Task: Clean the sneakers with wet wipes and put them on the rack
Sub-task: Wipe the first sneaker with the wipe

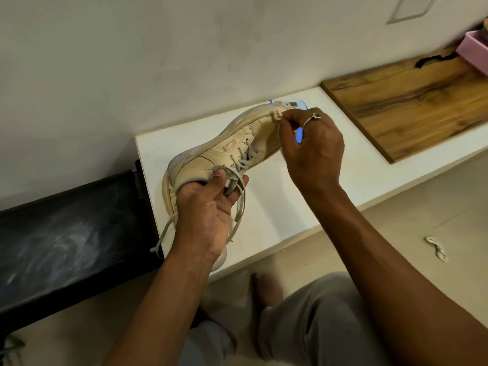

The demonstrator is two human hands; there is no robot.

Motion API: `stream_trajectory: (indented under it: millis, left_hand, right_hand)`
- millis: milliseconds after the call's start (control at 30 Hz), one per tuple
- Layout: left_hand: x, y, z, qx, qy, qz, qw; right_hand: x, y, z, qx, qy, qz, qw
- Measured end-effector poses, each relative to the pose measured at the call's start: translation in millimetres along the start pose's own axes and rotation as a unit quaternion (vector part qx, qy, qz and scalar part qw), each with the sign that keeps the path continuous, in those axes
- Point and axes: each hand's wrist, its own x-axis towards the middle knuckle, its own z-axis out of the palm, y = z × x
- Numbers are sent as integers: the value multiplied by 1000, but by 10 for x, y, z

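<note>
A beige sneaker with grey laces is held in the air over a white table, toe pointing away to the right. My left hand grips it at the collar, thumb on the outside and fingers inside the opening. My right hand, wearing a ring, pinches a small crumpled wipe against the toe tip. A blue wet-wipe pack lies on the table, mostly hidden behind the shoe and my right hand.
A black low rack stands left of the table. A wooden board lies at the right with a pink box beyond it. A used crumpled wipe lies on the floor. My knee and foot are below.
</note>
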Motion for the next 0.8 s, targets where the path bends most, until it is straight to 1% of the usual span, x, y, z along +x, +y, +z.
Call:
stream_trajectory:
  millis: [67,200,333,467,567,667,733,800]
  left_hand:
    - [2,-6,-16,3,2,2,1000]
    - [39,-40,-38,8,10,11,1000]
    - [63,-60,-70,19,11,27,999]
    - [74,-72,-94,49,26,41,998]
    - [77,-76,-86,77,32,52,995]
    - [68,-102,-83,106,29,64,992]
    - [65,-123,-85,121,30,69,990]
    - [76,-133,-98,125,34,73,989]
  right_hand:
    - [9,41,-22,9,-22,11,1000]
    - [-57,-81,12,56,-106,-32,992]
    - [-90,-174,70,88,-143,-61,984]
    - [-163,-273,108,86,-190,-101,973]
    - [-144,-314,108,59,-183,-105,976]
    - [-29,-209,70,17,-151,-37,988]
    - [-34,-183,60,21,-166,-24,986]
    - [-104,-231,77,34,-206,-57,976]
